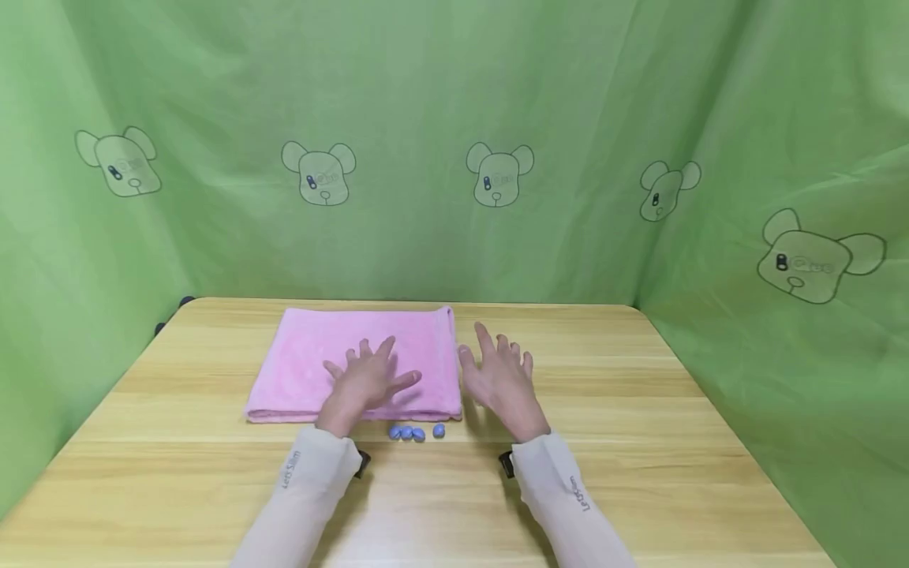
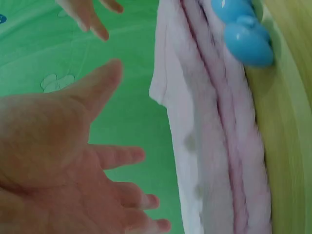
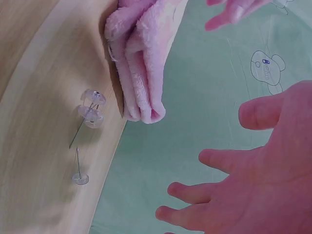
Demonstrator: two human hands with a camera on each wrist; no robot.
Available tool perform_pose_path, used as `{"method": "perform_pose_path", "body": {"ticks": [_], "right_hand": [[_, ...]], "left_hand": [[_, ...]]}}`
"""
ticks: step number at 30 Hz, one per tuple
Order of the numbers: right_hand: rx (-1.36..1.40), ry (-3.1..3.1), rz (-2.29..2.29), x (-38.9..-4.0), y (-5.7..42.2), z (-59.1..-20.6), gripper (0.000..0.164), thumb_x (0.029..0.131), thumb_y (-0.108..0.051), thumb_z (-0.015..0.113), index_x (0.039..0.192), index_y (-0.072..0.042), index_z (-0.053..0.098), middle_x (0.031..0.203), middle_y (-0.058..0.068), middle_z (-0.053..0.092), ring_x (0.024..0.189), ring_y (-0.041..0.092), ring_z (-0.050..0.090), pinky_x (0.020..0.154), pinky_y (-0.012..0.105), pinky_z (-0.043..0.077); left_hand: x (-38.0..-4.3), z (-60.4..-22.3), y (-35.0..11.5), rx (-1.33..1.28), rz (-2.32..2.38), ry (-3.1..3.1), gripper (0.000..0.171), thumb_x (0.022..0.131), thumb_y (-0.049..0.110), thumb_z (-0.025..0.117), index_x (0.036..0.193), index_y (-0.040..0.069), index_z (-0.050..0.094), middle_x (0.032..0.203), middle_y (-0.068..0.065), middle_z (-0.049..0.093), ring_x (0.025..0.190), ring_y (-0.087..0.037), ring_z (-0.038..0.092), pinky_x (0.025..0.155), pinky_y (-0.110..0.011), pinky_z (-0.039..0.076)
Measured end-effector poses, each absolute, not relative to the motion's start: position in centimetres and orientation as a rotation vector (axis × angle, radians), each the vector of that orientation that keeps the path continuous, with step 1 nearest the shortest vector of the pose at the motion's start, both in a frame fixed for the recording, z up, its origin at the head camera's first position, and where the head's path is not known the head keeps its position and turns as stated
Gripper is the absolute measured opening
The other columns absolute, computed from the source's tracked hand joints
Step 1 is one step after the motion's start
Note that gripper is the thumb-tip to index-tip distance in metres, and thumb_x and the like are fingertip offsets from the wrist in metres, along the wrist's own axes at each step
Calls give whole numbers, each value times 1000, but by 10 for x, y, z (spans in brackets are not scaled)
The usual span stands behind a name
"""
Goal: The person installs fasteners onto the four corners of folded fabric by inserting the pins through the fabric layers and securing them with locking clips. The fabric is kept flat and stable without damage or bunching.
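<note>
A pink fluffy towel [image 1: 305, 355] lies folded flat on the table. My left hand [image 1: 362, 386] is over its right part with fingers spread, holding nothing. Just beyond the towel's right edge hovers my right hand [image 1: 500, 386], also spread and empty. Several small round-headed pieces [image 1: 407, 432] lie along the towel's front edge, a few clustered and one apart to the right. They look glossy blue in the head and left wrist views. In the right wrist view they appear as clear-headed pins [image 3: 91, 111] with thin metal shafts. The towel's layered folds [image 3: 141, 73] show there too.
The light wood table [image 1: 639, 473] has rounded far corners. A green curtain [image 1: 426, 237] with bear-face drawings encloses the back and both sides. Dark bands [image 1: 506, 464] show at the cuffs of my pale sleeves [image 1: 561, 497].
</note>
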State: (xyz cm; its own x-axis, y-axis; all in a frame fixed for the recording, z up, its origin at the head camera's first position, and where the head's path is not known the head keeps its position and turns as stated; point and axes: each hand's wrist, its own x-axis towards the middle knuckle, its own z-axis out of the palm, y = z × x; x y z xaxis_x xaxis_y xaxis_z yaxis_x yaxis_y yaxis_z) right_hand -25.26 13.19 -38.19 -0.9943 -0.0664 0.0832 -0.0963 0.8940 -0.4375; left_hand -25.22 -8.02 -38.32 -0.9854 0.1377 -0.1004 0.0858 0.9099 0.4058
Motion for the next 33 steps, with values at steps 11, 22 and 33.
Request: {"method": "perform_pose_path", "body": {"ticks": [11,22,33], "right_hand": [[152,-2926,770,-251,123,-375,57,104,-45,32,144,-6,44,137,21,50,120,43,45,103,57,24],[217,-2966,746,-251,128,-377,40,99,-26,51,129,0,58,127,17,60,115,39,52,95,54,36],[252,-2976,825,-254,125,-380,41,91,-14,64,130,-1,58,124,20,60,111,36,55,95,52,45]], "left_hand": [[-248,-390,-58,424,869,2807,47,72,24,86,107,10,58,100,-9,59,86,-27,57,89,-56,43],[-249,-397,-61,450,841,2817,17,75,8,78,84,14,65,81,-2,61,77,-22,55,75,-42,49],[-259,-397,-69,452,982,2919,6,87,14,72,84,9,70,74,0,65,68,-17,59,70,-37,53]]}}
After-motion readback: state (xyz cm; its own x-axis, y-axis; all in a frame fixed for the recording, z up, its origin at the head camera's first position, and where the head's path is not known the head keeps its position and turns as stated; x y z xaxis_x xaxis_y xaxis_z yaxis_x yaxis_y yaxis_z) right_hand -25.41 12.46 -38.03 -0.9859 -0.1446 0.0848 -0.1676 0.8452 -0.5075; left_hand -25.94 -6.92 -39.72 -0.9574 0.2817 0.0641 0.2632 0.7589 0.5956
